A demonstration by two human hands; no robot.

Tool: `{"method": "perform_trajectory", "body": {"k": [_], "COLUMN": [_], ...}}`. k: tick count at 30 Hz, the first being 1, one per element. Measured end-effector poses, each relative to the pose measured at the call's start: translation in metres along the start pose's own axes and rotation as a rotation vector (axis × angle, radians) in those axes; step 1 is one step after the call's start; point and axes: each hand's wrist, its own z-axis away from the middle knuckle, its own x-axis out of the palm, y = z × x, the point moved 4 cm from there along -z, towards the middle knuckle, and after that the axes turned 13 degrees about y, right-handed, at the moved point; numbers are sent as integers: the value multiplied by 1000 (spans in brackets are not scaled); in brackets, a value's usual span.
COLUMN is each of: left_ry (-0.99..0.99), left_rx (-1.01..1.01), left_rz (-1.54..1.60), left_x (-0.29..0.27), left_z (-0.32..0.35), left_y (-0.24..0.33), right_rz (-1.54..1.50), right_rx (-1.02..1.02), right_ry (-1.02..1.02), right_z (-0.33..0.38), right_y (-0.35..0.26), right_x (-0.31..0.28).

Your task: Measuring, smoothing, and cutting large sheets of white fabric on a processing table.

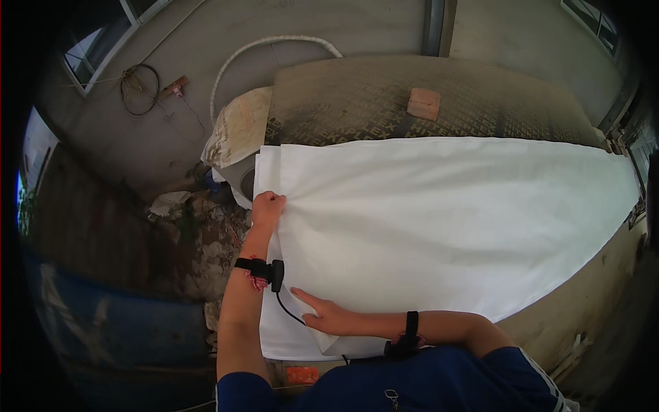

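Dusty brown board [343, 89]: white cloth [425, 220] spread over near part, reddish brick [423, 104] on bare far part.

White cloth [439, 226], spread out, creased; left edge folded.

A reddish brick [423, 104] is resting on a brown board [329, 89] (dusty and printed), beyond the left fingers [278, 198] and to their right; a dark cable coil [124, 74] is hanging beyond them, far left; rubble [213, 264] is lying nearer, left of them; an orange packet [302, 375] is lying on the near side of the right fingers [303, 296].
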Motion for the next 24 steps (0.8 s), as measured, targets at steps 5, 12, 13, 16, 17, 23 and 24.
{"method": "perform_trajectory", "body": {"k": [5, 12, 13, 16, 17, 23, 24], "left_ry": [49, -32, -28, -120, -101, -313, -267], "left_rx": [14, -60, -56, 93, 124, 290, 369], "left_rz": [-159, 27, 37, 5, 10, -722, -607], "left_x": [-22, -18, -10, -9, -27, -150, -153], "left_z": [-33, -56, -56, -71, -84, 95, 142], "left_y": [-67, -103, -96, -106, -131, 83, 114], "right_rz": [36, 812, 1090, 1434, 1433, 1287, 1235], "right_rx": [-281, -484, -493, -211, 19, 60, 14], "right_ry": [144, 461, 602, 827, 860, 809, 812], "right_z": [-53, 27, 51, 102, 121, 127, 126], "right_y": [20, -17, -9, 24, 40, 72, 68], "right_x": [46, -43, -77, -137, -154, -162, -160]}}
